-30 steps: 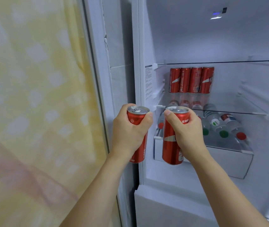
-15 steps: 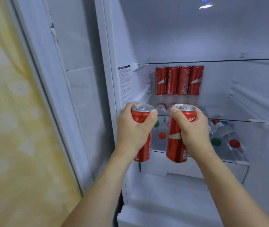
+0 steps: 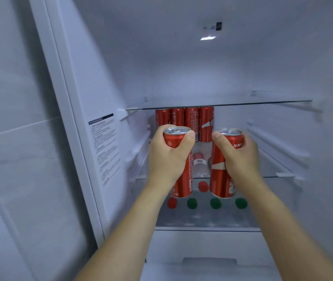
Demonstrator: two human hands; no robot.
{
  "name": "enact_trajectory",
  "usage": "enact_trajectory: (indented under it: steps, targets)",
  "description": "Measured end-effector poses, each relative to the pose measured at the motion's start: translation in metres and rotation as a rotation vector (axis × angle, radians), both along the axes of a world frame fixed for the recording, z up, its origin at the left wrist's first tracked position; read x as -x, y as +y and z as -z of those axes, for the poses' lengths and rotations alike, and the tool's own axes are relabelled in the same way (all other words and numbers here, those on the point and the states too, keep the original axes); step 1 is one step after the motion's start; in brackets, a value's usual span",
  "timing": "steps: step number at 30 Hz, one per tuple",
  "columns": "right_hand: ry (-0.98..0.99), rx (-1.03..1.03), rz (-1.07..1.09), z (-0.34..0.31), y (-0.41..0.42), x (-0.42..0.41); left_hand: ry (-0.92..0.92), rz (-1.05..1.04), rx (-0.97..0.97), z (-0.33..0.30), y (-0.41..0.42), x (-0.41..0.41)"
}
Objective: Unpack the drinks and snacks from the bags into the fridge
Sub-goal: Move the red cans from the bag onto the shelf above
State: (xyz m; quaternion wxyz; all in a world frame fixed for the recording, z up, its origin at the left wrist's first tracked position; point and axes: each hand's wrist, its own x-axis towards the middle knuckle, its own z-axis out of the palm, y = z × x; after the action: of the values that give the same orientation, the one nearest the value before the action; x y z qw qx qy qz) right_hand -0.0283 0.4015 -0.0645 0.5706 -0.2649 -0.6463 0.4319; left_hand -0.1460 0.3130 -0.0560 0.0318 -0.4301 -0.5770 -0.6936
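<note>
My left hand (image 3: 167, 157) grips a tall red soda can (image 3: 184, 183) upright, and my right hand (image 3: 240, 157) grips a second red soda can (image 3: 219, 179) the same way. Both cans are held inside the open fridge, in front of the middle glass shelf (image 3: 283, 175). At the back of that shelf stands a row of several red cans (image 3: 192, 120). Under the shelf lie several bottles with red and green caps (image 3: 215, 203) pointing toward me.
An upper glass shelf (image 3: 263, 102) spans the fridge above the can row. The fridge's left wall carries a printed label (image 3: 104, 147). A white drawer front (image 3: 208, 246) sits below the bottles. The open door's inner side (image 3: 19, 159) fills the left.
Both hands with their cans have moved apart and further into the fridge toward the middle shelf. My view has shifted right, so the yellow curtain has left the picture.
</note>
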Motion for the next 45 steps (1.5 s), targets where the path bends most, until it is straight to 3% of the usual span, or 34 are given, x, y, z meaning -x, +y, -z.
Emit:
enact_trajectory:
  steps: [6, 13, 28, 45]
  targets:
    - [0.005, 0.012, -0.043, -0.008, 0.032, 0.000, 0.005, -0.003, -0.012, -0.005, 0.041, 0.002]
    - [0.008, -0.122, -0.018, -0.019, 0.066, 0.017, 0.042, -0.021, -0.052, -0.005, 0.071, 0.011]
    - [-0.081, -0.135, 0.276, -0.003, 0.162, 0.024, 0.063, -0.079, -0.052, 0.007, 0.165, 0.013]
    - [-0.089, -0.139, 0.330, 0.005, 0.213, 0.036, 0.085, -0.101, -0.063, 0.014, 0.215, 0.017]
